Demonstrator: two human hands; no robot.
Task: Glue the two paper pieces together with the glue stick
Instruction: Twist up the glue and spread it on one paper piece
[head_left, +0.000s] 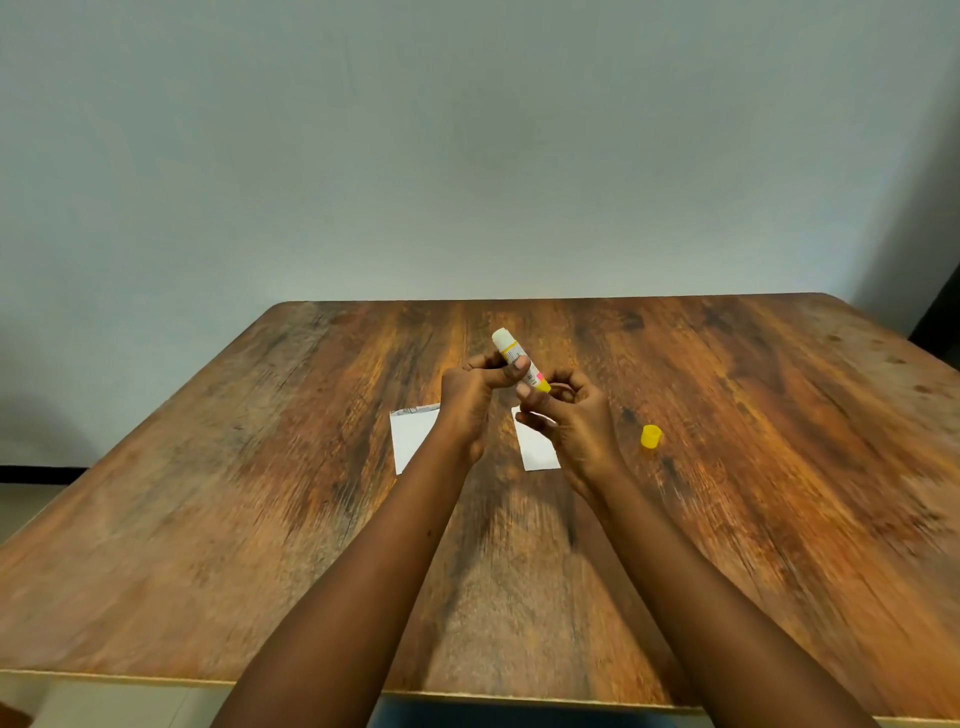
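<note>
Both hands hold an uncapped glue stick (511, 353) above the table's middle, its white tip tilted up and away to the left. My left hand (475, 397) grips the barrel. My right hand (569, 415) pinches the yellow base end. Two white paper pieces lie flat underneath: the left paper (413, 436) partly hidden by my left wrist, the right paper (537, 449) partly hidden by my right hand. The yellow cap (650, 436) stands on the table to the right of my right hand.
The wooden table (260, 493) fills the view, its near edge at the bottom and far edge against a pale wall. A dark object shows at the far right edge beyond the table corner.
</note>
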